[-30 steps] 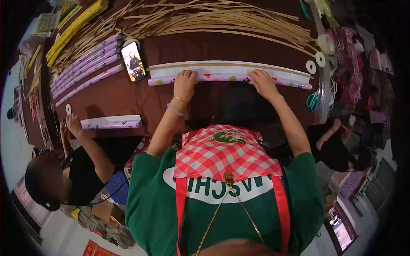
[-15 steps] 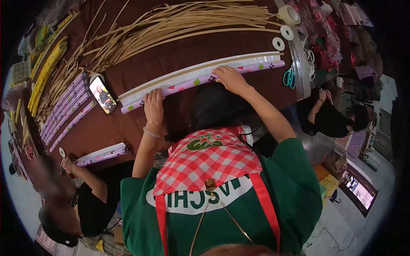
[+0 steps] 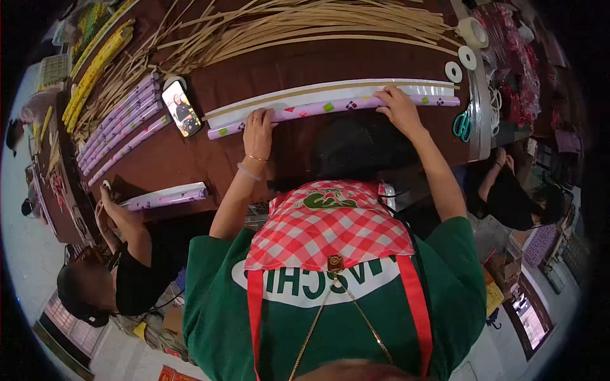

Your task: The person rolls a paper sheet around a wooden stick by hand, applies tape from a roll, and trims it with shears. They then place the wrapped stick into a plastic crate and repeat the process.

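Near left corner: a co-worker's hands (image 3: 109,206) are at the left end of a short sheet (image 3: 175,194); one is at a small white ring, its hold too small to tell.
Left side: yellow rolls (image 3: 98,73) toward the far edge, lilac rolls (image 3: 121,127) nearer.
Phone: the lit phone (image 3: 181,109) lies between the lilac rolls and the long roll.
Left hand: the left hand (image 3: 258,132) is closed over the long roll (image 3: 328,108) near its left end.
Long roll: parallel to the worktop's (image 3: 171,155) near edge, white sheet (image 3: 305,98) along its far side, one strip (image 3: 286,94) on that.
Far edge: loose brown strips (image 3: 318,24) in a heap.
Right hand: the right hand (image 3: 400,111) is closed over the roll, well apart from the left.
Just changed: the right hand sits farther toward the roll's right end than half a second ago; the hold appears to span more of it, with white sheet still exposed.
Right edge: tape rings (image 3: 467,58) above, scissors (image 3: 462,127) below.
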`<act>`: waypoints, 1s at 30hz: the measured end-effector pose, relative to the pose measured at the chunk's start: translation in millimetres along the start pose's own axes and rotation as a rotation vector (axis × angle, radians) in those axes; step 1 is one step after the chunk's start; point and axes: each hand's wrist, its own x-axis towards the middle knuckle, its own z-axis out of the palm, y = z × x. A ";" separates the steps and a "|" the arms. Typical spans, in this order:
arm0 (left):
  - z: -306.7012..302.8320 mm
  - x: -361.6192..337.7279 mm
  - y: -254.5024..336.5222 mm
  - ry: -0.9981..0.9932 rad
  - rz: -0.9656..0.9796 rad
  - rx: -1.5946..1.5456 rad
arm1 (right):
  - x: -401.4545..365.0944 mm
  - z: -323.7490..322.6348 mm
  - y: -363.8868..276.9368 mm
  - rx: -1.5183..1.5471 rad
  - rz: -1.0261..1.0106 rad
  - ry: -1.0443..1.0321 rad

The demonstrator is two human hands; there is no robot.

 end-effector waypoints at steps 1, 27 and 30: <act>0.4 -0.2 -0.1 -0.004 -0.014 -0.015 | -0.7 -0.5 2.8 -0.022 0.012 0.006; 5.5 -2.8 13.7 -0.048 -0.006 -0.009 | -25.0 -12.6 29.3 -0.121 0.091 0.009; 10.4 -10.6 11.1 -0.063 0.035 0.073 | -30.8 -9.2 33.0 -0.137 0.089 0.020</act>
